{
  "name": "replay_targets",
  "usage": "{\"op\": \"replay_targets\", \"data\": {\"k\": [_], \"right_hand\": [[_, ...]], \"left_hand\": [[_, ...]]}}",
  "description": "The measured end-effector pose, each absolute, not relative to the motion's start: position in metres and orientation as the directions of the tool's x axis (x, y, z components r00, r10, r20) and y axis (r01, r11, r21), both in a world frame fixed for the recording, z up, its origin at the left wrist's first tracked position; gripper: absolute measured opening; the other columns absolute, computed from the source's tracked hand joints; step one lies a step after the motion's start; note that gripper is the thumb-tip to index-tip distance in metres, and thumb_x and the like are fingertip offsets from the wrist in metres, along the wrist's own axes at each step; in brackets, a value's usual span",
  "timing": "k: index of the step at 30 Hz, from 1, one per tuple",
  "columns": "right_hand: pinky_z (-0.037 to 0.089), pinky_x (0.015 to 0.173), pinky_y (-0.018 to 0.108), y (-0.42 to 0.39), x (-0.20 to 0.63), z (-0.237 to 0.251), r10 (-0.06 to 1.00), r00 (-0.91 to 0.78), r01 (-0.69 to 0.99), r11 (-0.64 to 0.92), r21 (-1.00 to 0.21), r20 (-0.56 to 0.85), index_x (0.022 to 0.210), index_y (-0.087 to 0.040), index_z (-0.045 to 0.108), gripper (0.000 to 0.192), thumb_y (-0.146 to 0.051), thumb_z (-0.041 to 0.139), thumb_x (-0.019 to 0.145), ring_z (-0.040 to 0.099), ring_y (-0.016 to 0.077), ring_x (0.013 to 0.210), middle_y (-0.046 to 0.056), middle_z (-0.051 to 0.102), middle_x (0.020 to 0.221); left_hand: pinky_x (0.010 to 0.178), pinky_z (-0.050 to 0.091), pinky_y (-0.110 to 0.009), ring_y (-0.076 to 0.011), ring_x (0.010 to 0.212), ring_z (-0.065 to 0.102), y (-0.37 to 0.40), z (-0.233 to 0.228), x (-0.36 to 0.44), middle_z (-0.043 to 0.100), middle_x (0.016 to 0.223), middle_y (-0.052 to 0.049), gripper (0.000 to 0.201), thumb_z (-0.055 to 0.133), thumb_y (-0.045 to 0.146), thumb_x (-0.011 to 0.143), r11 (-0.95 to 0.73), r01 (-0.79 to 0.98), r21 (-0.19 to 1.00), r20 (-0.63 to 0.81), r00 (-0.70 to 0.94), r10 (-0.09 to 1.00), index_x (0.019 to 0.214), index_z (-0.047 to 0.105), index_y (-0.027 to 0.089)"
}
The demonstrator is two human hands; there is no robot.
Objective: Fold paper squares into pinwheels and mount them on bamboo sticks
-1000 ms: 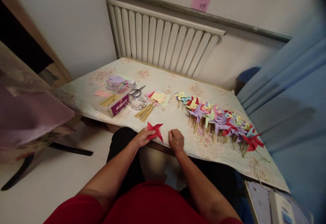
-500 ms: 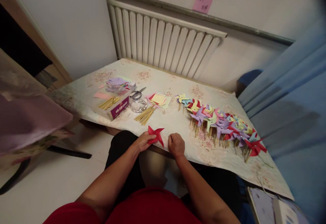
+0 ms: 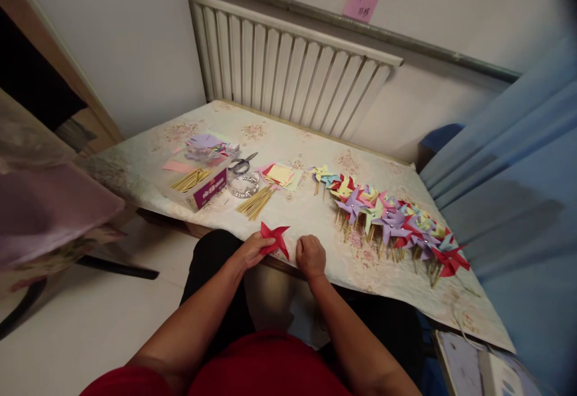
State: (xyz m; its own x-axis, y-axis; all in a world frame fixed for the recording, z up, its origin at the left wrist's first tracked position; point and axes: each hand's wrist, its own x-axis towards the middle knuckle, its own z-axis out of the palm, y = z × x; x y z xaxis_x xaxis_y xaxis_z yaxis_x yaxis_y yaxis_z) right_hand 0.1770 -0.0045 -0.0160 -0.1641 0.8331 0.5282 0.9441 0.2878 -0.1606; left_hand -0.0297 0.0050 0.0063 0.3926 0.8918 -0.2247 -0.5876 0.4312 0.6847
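Note:
At the table's front edge my left hand (image 3: pixel 253 249) is closed on a red paper pinwheel (image 3: pixel 278 240), thumb over its middle. My right hand (image 3: pixel 311 256) rests on the table edge just to the right, its fingers curled into a fist; whether something small is inside is hidden. Beyond the hands lies a fan of thin wooden sticks (image 3: pixel 255 203), with a stack of coloured paper squares (image 3: pixel 278 175) behind it. A clear round dish of small shiny pieces (image 3: pixel 244 186) sits left of the sticks. To the right stand many finished pinwheels (image 3: pixel 392 223) on sticks.
A purple-labelled box (image 3: pixel 211 190) holds more sticks. Scissors (image 3: pixel 242 164) lie behind the dish. Coloured paper pieces (image 3: pixel 205 142) are heaped at the back left. A radiator (image 3: pixel 288 71) stands behind the flowered tablecloth (image 3: pixel 315 143); a blue curtain (image 3: pixel 509 191) hangs at right.
The view has shifted very slightly. Both hands and the red pinwheel stay essentially in place.

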Motion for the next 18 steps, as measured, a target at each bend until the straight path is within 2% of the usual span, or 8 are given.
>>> {"op": "replay_targets", "data": {"k": [18], "right_hand": [[0.033,0.071,0.031,-0.0030,0.1776,-0.0215,0.826,-0.163,0.951,0.277,-0.136,0.539,0.076,-0.021,0.055,0.019,-0.015,0.052,0.094,0.048,0.0201,0.079,0.004,0.056,0.076]], "left_hand": [[0.075,0.053,-0.027,-0.0152,0.069,0.067,0.0063,0.0021,-0.0298,0.075,0.081,-0.009,0.032,0.088,0.018,0.060,0.427,-0.602,0.675,-0.219,0.389,0.895,0.088,0.075,0.007]]}}
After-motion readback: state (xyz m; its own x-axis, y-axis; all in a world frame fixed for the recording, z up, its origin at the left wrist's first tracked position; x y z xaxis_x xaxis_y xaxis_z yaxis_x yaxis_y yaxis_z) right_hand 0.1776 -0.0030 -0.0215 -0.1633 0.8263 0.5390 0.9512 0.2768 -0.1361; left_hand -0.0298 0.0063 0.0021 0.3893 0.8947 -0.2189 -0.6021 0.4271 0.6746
